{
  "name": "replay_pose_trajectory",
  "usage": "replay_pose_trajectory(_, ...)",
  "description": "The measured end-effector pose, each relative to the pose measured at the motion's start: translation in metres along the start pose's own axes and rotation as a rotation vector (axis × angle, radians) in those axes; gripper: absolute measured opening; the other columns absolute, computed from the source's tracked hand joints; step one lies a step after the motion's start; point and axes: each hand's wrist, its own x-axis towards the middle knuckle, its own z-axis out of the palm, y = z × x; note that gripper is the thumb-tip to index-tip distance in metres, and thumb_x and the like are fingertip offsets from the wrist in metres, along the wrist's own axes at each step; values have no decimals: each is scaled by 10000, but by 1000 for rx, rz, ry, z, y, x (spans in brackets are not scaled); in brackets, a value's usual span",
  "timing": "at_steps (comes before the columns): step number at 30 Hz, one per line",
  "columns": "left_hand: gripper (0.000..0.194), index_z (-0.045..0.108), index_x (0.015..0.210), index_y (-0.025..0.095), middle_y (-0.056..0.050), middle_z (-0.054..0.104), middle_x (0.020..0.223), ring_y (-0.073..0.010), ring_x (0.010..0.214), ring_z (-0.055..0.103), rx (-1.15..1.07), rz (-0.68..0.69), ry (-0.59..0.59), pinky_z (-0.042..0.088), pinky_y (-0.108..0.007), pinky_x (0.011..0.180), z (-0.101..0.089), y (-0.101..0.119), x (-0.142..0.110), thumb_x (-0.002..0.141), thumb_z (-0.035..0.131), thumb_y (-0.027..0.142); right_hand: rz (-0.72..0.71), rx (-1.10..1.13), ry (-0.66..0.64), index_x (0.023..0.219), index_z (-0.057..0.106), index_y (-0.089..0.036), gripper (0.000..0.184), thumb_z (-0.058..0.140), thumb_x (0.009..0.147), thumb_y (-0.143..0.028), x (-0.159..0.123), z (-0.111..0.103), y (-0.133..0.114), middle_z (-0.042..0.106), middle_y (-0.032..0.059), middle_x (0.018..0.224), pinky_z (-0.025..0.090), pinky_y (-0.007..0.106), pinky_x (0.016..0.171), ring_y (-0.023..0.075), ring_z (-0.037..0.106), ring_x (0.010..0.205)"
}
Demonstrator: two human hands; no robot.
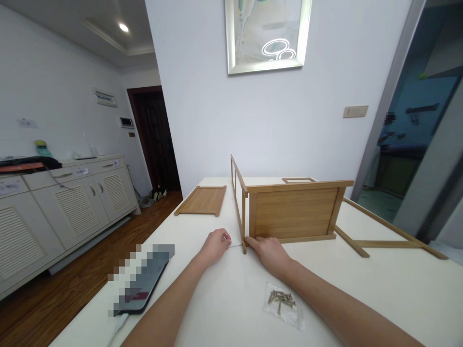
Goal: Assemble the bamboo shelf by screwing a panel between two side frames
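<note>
My left hand (pixel 214 246) is closed in a pinch around a thin metal hex key (pixel 236 246), whose far end meets the lower end of a narrow wooden side frame (pixel 243 217). That frame stands upright on the table. A wooden panel with rails (pixel 294 212) stands on its long edge at the frame's right, meeting it near a right angle. My right hand (pixel 271 254) grips the panel's lower near corner, fingertips close against the frame. Nearer to me lies a clear plastic bag of several screws (pixel 282 301).
On the white table (pixel 213 308) a flat wooden panel (pixel 202 200) lies at back left and another wooden frame (pixel 387 243) at right. A tablet-like device (pixel 155 274) with a cable (pixel 117 327) lies at front left. The wall (pixel 289 130) rises behind.
</note>
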Motion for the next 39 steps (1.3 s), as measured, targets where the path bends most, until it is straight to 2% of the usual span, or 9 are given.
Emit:
replay_pose_trajectory(20, 105, 650, 774, 154, -13, 665, 672, -117, 573, 538, -21, 33, 5, 339, -217, 526, 2, -6, 4, 777, 546, 138, 22, -8, 16, 1283, 524, -270, 382, 338, 959, -190, 2, 7, 1, 694, 70, 959, 384, 273, 688, 199, 651, 832)
replay_pose_trajectory(33, 109, 650, 781, 155, -22, 678, 700, -135, 633, 578, -48, 45, 15, 368, -226, 566, 0, -5, 2, 779, 540, 154, 13, -8, -6, 1327, 494, -271, 437, 353, 930, -154, 1, 5, 2, 693, 72, 990, 382, 278, 691, 200, 645, 855)
replay_pose_trajectory(39, 63, 623, 813, 151, -1, 668, 672, -87, 472, 505, -76, -32, 30, 346, -209, 485, 1, -3, 2, 793, 563, 152, 20, -9, -13, 1319, 499, -276, 432, 349, 931, -160, 2, 5, 2, 692, 69, 983, 373, 271, 674, 193, 643, 836)
